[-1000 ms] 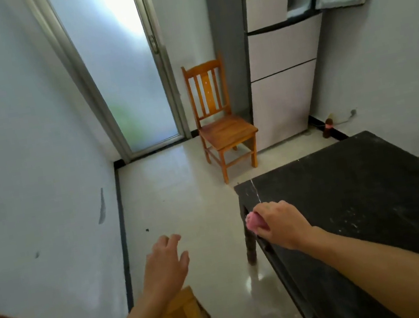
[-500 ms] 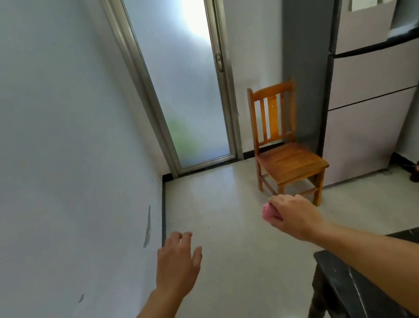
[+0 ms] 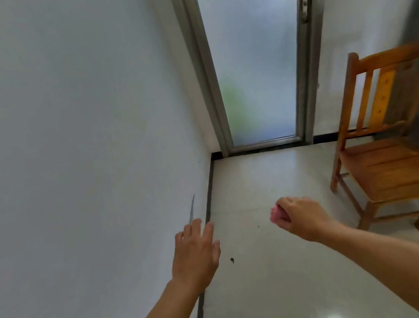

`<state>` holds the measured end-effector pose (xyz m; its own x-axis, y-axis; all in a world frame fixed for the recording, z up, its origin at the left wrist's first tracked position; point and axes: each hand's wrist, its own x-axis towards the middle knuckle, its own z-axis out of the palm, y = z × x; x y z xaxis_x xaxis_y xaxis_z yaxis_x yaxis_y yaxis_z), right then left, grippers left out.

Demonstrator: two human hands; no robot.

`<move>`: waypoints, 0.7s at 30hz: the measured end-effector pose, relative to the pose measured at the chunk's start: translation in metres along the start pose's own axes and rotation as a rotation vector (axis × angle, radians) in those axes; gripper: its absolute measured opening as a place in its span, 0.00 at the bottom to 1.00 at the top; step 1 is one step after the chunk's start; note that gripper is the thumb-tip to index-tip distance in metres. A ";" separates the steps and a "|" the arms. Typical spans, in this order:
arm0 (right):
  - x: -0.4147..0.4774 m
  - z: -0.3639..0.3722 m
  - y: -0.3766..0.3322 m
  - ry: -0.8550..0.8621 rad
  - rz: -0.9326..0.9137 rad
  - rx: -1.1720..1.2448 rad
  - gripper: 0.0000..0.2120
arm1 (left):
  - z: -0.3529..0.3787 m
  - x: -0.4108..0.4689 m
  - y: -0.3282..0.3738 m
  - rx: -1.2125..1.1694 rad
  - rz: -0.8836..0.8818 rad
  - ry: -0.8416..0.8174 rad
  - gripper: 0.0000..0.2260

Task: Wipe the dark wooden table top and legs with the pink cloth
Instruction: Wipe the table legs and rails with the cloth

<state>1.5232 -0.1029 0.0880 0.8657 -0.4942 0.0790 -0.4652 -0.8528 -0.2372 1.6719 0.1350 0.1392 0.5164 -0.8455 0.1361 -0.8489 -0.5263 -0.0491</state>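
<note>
My right hand [image 3: 302, 216] grips the balled-up pink cloth [image 3: 277, 215], which pokes out past the knuckles, held in the air over the pale floor. My left hand [image 3: 196, 252] hovers beside the left wall with its fingers straight and spread, holding nothing. The dark wooden table is out of view.
A white wall [image 3: 63, 155] runs along the left with a black skirting strip [image 3: 209, 195]. A frosted glass door [image 3: 254, 68] in a metal frame stands ahead. An orange wooden chair [image 3: 392, 164] stands at the right on the glossy tiled floor [image 3: 279, 286]. Small dark specks lie on the floor.
The view has swung left and away from the table, which has dropped out of sight. Both hands stay raised, the right still holding the cloth.
</note>
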 end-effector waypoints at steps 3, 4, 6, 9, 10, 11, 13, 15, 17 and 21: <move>0.051 0.010 0.040 -0.030 0.042 0.033 0.15 | 0.008 0.082 0.005 0.035 0.040 -0.058 0.17; 0.064 0.009 0.056 -0.037 0.057 0.040 0.15 | 0.008 0.108 0.011 0.021 0.040 -0.060 0.17; 0.091 0.001 0.091 -0.033 0.098 0.038 0.15 | 0.007 0.159 0.024 -0.037 0.055 -0.058 0.16; 0.124 -0.018 0.142 -0.009 0.184 0.032 0.14 | 0.004 0.227 0.045 -0.099 0.148 -0.023 0.16; 0.134 -0.026 0.157 -0.002 0.208 0.027 0.14 | 0.004 0.248 0.051 -0.111 0.177 -0.014 0.17; 0.142 -0.034 0.172 0.007 0.234 0.030 0.13 | 0.005 0.269 0.058 -0.119 0.201 -0.007 0.17; 0.152 -0.050 0.202 0.037 0.287 0.032 0.13 | 0.011 0.311 0.073 -0.134 0.246 -0.002 0.17; 0.153 -0.067 0.229 0.071 0.348 0.029 0.10 | 0.019 0.354 0.094 -0.156 0.319 -0.021 0.17; 0.148 -0.082 0.254 0.103 0.439 0.026 0.08 | 0.026 0.396 0.124 -0.160 0.421 -0.029 0.18; 0.121 -0.087 0.306 0.129 0.721 -0.033 0.11 | 0.037 0.476 0.200 -0.198 0.690 -0.047 0.20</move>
<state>1.4698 -0.4384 0.1094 0.3143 -0.9489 0.0282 -0.9184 -0.3115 -0.2439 1.7521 -0.3761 0.1575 -0.1447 -0.9848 0.0962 -0.9857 0.1520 0.0728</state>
